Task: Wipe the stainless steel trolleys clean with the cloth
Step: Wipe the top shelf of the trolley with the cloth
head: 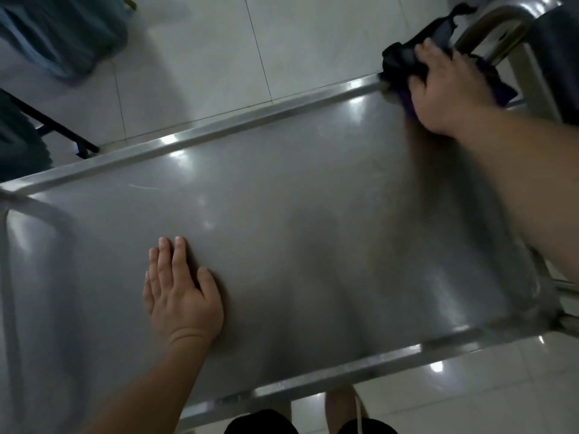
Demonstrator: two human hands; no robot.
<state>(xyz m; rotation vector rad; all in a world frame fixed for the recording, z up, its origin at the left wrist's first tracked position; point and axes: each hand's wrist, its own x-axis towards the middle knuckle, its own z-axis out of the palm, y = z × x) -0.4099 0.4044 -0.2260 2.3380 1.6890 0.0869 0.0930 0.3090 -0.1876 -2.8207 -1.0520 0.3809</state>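
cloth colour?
Dark: black with purple, bunched under the right hand; cloth, head view.

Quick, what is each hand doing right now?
Left hand: open, flat on the trolley top.
Right hand: pressing the dark cloth at the far corner; its grip cannot be told.

- Setting: institutional service or utility room, exact kind unclear.
- Stainless steel trolley (282, 214), centre of frame.
- Glossy pale floor tiles (219, 57), top.
- Blue-grey fabric (62, 36), upper left.
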